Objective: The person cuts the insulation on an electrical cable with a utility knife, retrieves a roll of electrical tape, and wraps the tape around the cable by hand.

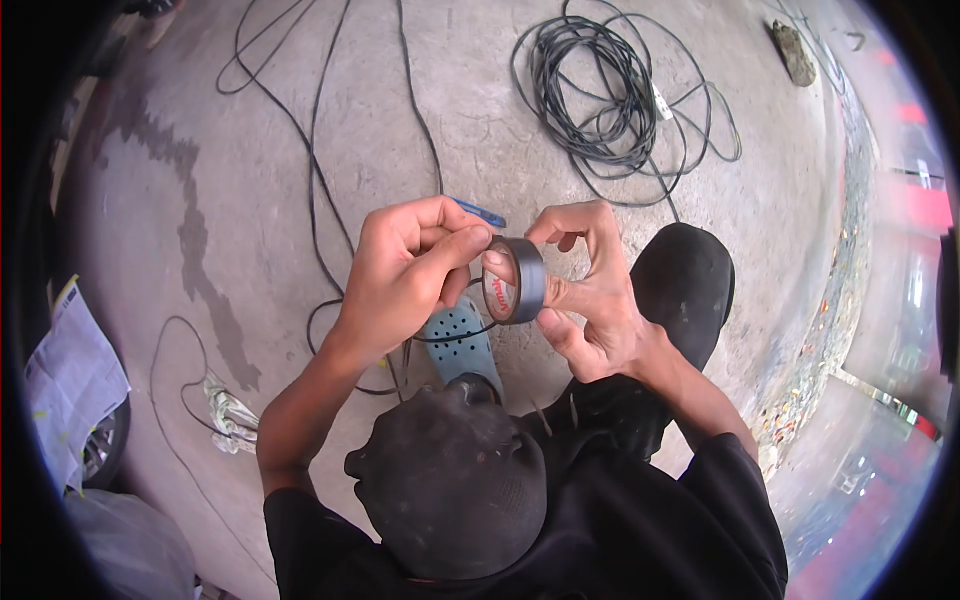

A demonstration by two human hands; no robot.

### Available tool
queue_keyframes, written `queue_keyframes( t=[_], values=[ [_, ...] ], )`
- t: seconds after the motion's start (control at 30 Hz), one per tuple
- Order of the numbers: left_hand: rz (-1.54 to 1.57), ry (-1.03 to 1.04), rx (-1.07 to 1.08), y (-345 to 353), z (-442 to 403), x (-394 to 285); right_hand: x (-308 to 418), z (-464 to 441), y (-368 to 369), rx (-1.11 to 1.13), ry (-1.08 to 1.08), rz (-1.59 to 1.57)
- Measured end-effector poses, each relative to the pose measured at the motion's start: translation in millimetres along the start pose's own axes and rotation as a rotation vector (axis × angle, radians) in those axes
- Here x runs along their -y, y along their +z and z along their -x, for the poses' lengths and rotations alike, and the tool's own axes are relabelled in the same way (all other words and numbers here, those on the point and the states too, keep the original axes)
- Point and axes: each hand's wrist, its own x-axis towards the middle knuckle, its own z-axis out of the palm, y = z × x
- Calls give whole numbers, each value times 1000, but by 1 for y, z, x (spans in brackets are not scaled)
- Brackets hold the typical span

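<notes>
A roll of dark tape (530,281) with red lettering on its inner core is held up between my two hands. One finger of my right hand (595,300) passes through the core, and its thumb lies near the lower rim. My left hand (415,265) pinches with thumb and forefinger at the roll's upper left edge; whether a tape end lies in the pinch is too small to tell. Behind the fingers, a blue tool (480,212) lies on the floor. Below the hands a light blue clog (462,345) shows, with a black cable crossing it.
A coil of black cable (595,95) lies on the concrete floor at the top right, and loose cables run down the middle. A stone (793,53) is farther right. Printed paper (75,375), a crumpled white cloth (232,415) and a plastic bag (130,545) are at the left.
</notes>
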Motion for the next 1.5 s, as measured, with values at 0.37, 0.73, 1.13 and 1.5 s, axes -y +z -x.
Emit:
queue_keyframes(
  t=[0.37,0.73,1.13,1.5],
  values=[
    [26,-96,65,3,5,-11,12,-10,26,-436,131,28],
    [-59,46,120,4,13,-7,20,-16,20,-372,311,-181],
    [-313,143,52,10,17,-14,30,-18,28,-456,404,-334],
    [-687,635,-107,18,18,4,35,-18,35,-570,496,-611]
  ],
)
